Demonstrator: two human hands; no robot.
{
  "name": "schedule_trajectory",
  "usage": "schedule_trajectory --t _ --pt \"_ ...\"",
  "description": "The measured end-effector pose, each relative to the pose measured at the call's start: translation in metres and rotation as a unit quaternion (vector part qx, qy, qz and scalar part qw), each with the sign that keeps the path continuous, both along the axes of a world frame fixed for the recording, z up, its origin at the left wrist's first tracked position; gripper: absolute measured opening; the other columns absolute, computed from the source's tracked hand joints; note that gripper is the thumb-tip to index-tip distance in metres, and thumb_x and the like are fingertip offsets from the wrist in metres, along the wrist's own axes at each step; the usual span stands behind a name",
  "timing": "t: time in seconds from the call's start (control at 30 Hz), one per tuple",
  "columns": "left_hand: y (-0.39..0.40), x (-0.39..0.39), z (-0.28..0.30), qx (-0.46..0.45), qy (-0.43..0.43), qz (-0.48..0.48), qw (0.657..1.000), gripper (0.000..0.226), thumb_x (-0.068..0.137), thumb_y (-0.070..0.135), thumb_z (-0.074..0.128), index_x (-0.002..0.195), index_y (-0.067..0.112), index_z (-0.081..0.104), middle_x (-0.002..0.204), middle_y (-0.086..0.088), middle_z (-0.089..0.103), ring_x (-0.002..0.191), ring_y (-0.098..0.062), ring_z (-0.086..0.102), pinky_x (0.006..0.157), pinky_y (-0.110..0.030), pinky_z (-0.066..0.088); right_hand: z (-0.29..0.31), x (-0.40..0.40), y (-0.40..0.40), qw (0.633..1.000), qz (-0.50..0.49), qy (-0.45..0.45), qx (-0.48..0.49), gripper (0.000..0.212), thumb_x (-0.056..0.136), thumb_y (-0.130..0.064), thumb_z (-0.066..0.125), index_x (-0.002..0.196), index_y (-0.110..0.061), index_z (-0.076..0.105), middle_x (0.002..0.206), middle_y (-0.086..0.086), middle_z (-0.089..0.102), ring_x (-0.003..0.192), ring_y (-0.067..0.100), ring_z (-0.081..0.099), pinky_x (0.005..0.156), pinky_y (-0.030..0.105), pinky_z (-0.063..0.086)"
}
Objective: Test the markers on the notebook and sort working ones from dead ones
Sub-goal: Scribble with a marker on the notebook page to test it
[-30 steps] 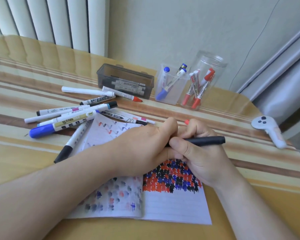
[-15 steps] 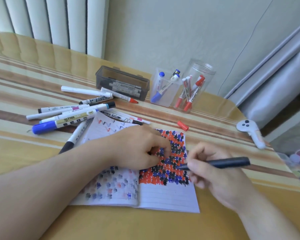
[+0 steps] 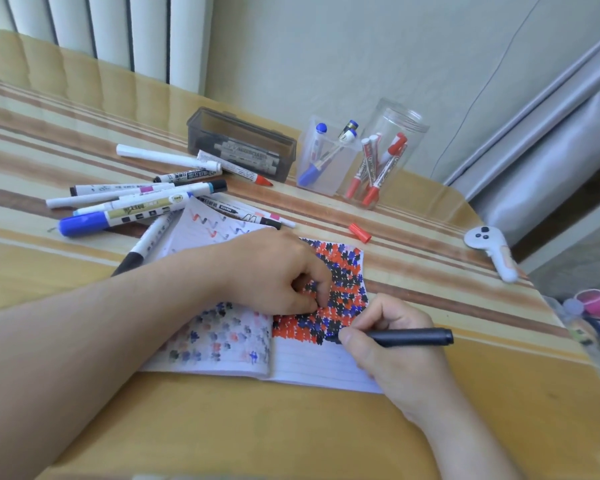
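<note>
The hands have come apart: the right hand (image 3: 392,344) now grips the black marker (image 3: 409,337) and has brought its tip down onto the notebook (image 3: 319,370) lying open on the tabletop (image 3: 291,427), while the left hand (image 3: 278,275), fingers curled, presses the page. Testing is likely starting.

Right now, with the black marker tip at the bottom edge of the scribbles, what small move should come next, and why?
Probably a short stroke onto the blank lines just below the scribbles. The right hand grips the black marker with its tip at the marked patch's edge, and the left hand holds the notebook flat. A mark on clean paper would show whether it writes.
</note>
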State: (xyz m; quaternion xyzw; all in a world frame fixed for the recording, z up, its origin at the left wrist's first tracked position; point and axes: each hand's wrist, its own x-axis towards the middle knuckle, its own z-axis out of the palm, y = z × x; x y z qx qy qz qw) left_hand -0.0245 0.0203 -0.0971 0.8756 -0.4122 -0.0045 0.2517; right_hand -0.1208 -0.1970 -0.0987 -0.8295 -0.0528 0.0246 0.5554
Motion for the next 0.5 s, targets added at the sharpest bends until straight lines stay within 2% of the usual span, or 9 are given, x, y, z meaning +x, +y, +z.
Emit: schedule_trajectory --t 0.07,0.2,0.27,0.4,0.5 --pt "-0.0001 0.0008 -0.0006 0.005 0.005 0.004 1.0 0.025 0.08 0.052 0.06 0.101 0.046 0.073 0.086 0.013 0.07 0.084 -0.005 0.063 0.082 -0.031 0.052 -0.0001 0.0008 0.0008 1.0 -0.006 -0.002 -0.006 0.025 0.071 -0.03 0.079 0.067 -0.016 0.059 0.067 0.024 0.057 0.056 0.02 0.045 0.052 0.037 0.036" --pt "0.0001 0.0008 -0.0007 0.006 0.011 0.009 1.0 0.025 0.08 0.051 0.061 0.101 0.046 0.073 0.085 0.012 0.069 0.083 -0.004 0.062 0.08 -0.032 0.052 -0.0009 -0.0002 0.0026 1.0 0.0 -0.004 -0.02 0.028 0.08 -0.013 0.081 0.066 -0.014 0.057 0.062 0.016 0.053 0.055 0.017 0.041 0.051 0.033 0.034" --pt "0.0 0.0004 -0.0006 0.007 0.009 0.007 1.0 0.025 0.08 0.051 0.061 0.101 0.045 0.073 0.086 0.012 0.069 0.084 -0.005 0.062 0.081 -0.033 0.052 -0.0009 -0.0006 0.0028 1.0 -0.003 -0.011 -0.029 0.032 0.083 -0.006 0.081 0.065 -0.012 0.055 0.063 0.019 0.051 0.055 0.017 0.04 0.051 0.031 0.032" --pt "0.0002 0.0011 -0.0005 0.011 0.006 0.005 1.0 0.025 0.081 0.052 0.06 0.102 0.045 0.073 0.087 0.013 0.07 0.085 -0.006 0.062 0.082 -0.033 0.052 -0.0014 0.0002 0.0021 0.998 -0.005 -0.032 -0.059 0.03 0.081 -0.012 0.079 0.065 -0.013 0.054 0.065 0.02 0.052 0.056 0.015 0.041 0.051 0.031 0.033" --pt "0.0002 0.0012 -0.0006 0.012 0.005 0.006 1.0 0.025 0.082 0.051 0.06 0.102 0.044 0.073 0.089 0.012 0.07 0.086 -0.006 0.062 0.082 -0.031 0.051 0.001 -0.0011 0.0015 0.999 -0.009 -0.02 -0.025 0.028 0.078 -0.013 0.08 0.064 -0.015 0.056 0.066 0.021 0.055 0.055 0.016 0.043 0.05 0.033 0.036"
